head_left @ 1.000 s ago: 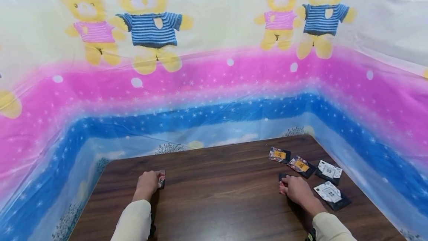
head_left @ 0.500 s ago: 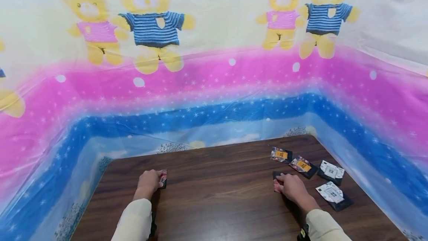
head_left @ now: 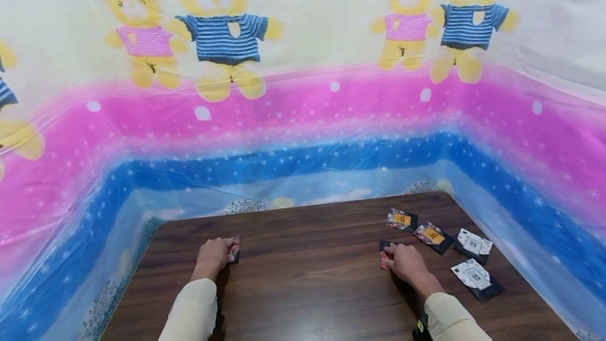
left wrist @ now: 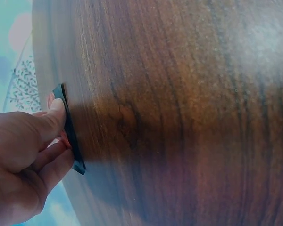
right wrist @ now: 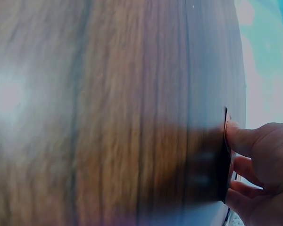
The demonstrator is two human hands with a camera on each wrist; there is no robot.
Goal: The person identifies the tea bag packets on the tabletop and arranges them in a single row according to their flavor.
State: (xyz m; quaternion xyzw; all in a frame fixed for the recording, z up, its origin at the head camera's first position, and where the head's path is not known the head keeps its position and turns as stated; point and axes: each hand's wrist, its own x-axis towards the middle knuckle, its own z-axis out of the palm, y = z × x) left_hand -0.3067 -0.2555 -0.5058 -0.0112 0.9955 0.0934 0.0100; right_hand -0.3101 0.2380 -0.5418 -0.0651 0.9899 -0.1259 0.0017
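Note:
My left hand point(head_left: 211, 258) grips a small flat packet point(head_left: 235, 250), red and black, at the left of the table. In the left wrist view the thumb and fingers pinch this packet point(left wrist: 73, 141) by its edges, on or just above the wood. Right of centre, my right hand point(head_left: 408, 264) pinches a similar red and black packet point(head_left: 386, 246). Its dark edge point(right wrist: 225, 165) shows in the right wrist view, with thumb and fingertips at its side. Fingers cover part of both packets. Whether the right one touches the table I cannot tell.
Two packets with orange labels, one at the back point(head_left: 401, 219) and one nearer point(head_left: 433, 237), lie on the brown wooden table point(head_left: 303, 278). Right of them lie two white and black packets, one farther point(head_left: 473, 245) and one nearer point(head_left: 477, 279). A printed cloth point(head_left: 293, 167) surrounds the table.
My right hand has moved left with its packet, away from the white and black packets. My left hand has stayed nearly in place. The head view has shifted slightly.

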